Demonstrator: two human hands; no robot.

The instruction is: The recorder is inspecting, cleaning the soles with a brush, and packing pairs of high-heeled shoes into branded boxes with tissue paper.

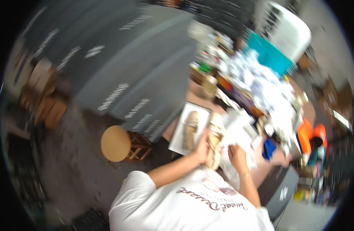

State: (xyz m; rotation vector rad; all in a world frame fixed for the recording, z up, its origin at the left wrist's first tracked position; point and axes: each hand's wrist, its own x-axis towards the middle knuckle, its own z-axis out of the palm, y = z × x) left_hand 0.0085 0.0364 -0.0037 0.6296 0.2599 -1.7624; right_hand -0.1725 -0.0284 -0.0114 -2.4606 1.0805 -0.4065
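A beige strappy sandal [214, 144] stands lengthwise in front of my body, with my left hand [202, 148] closed round its left side. To the left of it, an open white shoebox [177, 140] holds a second, tan sandal [190, 131]. My right hand [237, 157] is just right of the held sandal, apart from it. Its fingers are curled in, and whether anything small is between them is blurred. White tissue paper [238, 127] spreads beyond and beside my right hand.
Tall stacks of grey boxes [146, 77] rise at the left. A round-topped wooden stool [115, 143] stands below them. Crumpled white paper [258, 77], a teal bin [269, 54] and a jar [209, 86] crowd the table's far side. A blue item [268, 149] lies right of my right hand.
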